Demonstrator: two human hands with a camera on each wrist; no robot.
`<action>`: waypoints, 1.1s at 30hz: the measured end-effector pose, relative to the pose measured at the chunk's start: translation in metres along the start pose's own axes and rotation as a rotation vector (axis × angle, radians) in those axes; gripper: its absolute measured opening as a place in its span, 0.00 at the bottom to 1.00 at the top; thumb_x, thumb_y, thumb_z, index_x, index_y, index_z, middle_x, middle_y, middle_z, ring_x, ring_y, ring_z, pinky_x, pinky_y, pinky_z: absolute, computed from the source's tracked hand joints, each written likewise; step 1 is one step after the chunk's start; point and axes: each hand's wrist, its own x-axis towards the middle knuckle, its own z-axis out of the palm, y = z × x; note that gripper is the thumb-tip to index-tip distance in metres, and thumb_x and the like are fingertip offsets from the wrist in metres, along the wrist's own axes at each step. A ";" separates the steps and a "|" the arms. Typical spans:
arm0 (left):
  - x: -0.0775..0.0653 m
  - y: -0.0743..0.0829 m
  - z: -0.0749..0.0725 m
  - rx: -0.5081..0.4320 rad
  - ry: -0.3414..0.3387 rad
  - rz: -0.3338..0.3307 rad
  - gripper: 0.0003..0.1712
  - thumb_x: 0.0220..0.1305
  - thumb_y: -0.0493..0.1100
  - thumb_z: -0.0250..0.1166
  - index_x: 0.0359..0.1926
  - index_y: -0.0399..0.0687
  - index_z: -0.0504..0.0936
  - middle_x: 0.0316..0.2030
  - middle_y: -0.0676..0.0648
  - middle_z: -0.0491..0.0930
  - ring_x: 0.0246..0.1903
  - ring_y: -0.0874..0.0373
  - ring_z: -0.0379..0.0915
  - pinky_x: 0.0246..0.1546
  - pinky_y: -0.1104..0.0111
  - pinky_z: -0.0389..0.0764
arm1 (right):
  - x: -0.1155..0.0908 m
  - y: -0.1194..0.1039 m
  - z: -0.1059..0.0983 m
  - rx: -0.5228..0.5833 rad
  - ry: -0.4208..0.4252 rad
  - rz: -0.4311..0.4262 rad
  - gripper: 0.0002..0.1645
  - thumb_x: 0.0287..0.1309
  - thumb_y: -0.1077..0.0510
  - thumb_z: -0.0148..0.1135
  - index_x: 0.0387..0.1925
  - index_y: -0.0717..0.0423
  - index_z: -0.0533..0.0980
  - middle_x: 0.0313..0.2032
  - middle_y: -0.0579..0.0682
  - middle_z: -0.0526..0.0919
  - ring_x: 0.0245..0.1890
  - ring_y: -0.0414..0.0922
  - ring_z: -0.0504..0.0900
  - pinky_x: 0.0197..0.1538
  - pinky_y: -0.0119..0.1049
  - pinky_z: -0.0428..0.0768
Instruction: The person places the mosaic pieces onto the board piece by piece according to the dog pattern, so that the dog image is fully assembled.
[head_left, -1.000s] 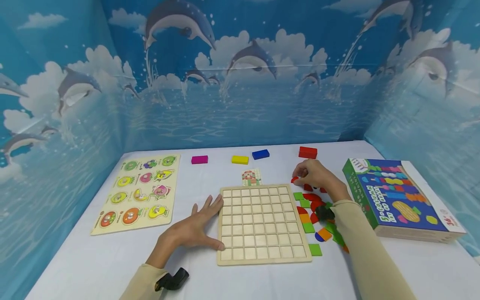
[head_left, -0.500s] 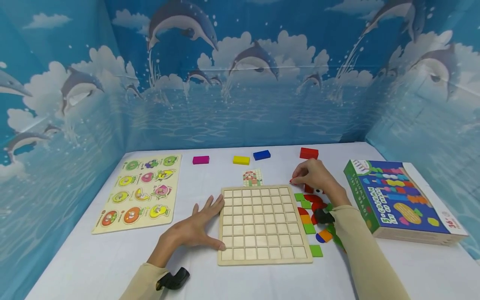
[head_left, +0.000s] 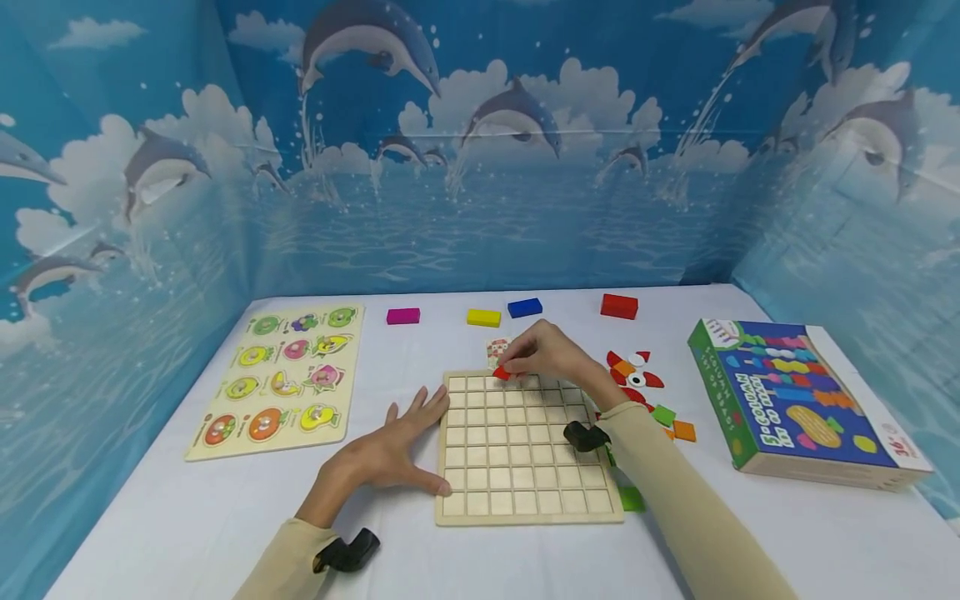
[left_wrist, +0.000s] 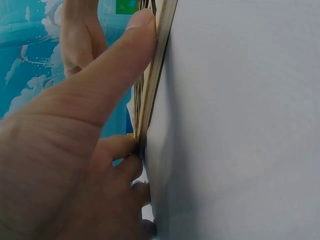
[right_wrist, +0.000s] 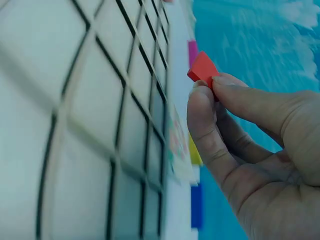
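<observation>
Thumb and fingers spread, my left hand (head_left: 390,446) rests against the left edge of a wooden grid board (head_left: 525,433). In the left wrist view the thumb (left_wrist: 132,42) lies on the board's rim. My right hand (head_left: 553,354) pinches a small red tile (head_left: 501,373) over the board's far rows. The right wrist view shows the red piece (right_wrist: 202,67) between thumb and index finger, apart from the grid. Behind the board lies a small pattern card (head_left: 497,350), partly hidden by the right hand.
Loose red, green and orange tiles (head_left: 684,431) lie right of the board, partly under the right sleeve. A box (head_left: 810,400) stands at the right. A fruit puzzle board (head_left: 277,379) lies left. Magenta (head_left: 403,316), yellow (head_left: 483,317), blue (head_left: 524,307) and red (head_left: 619,306) blocks sit along the back.
From the loose tiles on the right, my right hand has moved left over the board's far edge, carrying the red tile. My left hand has stayed at the board's left edge.
</observation>
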 end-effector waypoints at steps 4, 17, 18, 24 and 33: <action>0.001 0.001 0.000 0.002 -0.007 0.008 0.75 0.49 0.58 0.88 0.88 0.50 0.50 0.88 0.55 0.38 0.86 0.52 0.23 0.84 0.43 0.26 | 0.012 -0.002 0.018 0.000 -0.020 -0.003 0.06 0.67 0.71 0.70 0.43 0.68 0.90 0.38 0.59 0.93 0.34 0.58 0.92 0.41 0.46 0.93; 0.002 0.005 0.000 0.013 -0.010 0.009 0.75 0.50 0.60 0.88 0.88 0.51 0.49 0.88 0.55 0.38 0.86 0.53 0.23 0.84 0.44 0.26 | 0.026 -0.002 0.035 -0.078 0.024 0.004 0.03 0.63 0.69 0.76 0.33 0.63 0.91 0.30 0.52 0.92 0.25 0.48 0.88 0.31 0.37 0.88; 0.002 0.005 0.000 0.013 -0.009 0.008 0.75 0.50 0.60 0.88 0.88 0.51 0.49 0.88 0.55 0.38 0.86 0.53 0.23 0.84 0.44 0.26 | 0.027 -0.002 0.036 -0.084 0.023 0.000 0.03 0.63 0.69 0.76 0.33 0.64 0.91 0.30 0.53 0.92 0.25 0.48 0.88 0.31 0.37 0.88; 0.002 0.002 -0.001 0.009 -0.003 0.006 0.76 0.49 0.59 0.88 0.88 0.51 0.49 0.88 0.55 0.38 0.86 0.52 0.23 0.84 0.44 0.25 | 0.027 -0.004 0.041 -0.134 0.033 -0.019 0.02 0.62 0.70 0.75 0.34 0.65 0.91 0.35 0.54 0.91 0.27 0.45 0.89 0.34 0.35 0.89; 0.000 -0.001 0.000 0.010 -0.001 0.004 0.75 0.50 0.60 0.87 0.88 0.51 0.49 0.88 0.55 0.38 0.86 0.51 0.23 0.84 0.43 0.25 | 0.019 -0.001 0.035 -0.145 0.051 -0.120 0.12 0.66 0.66 0.75 0.49 0.66 0.90 0.38 0.54 0.90 0.33 0.44 0.85 0.37 0.32 0.84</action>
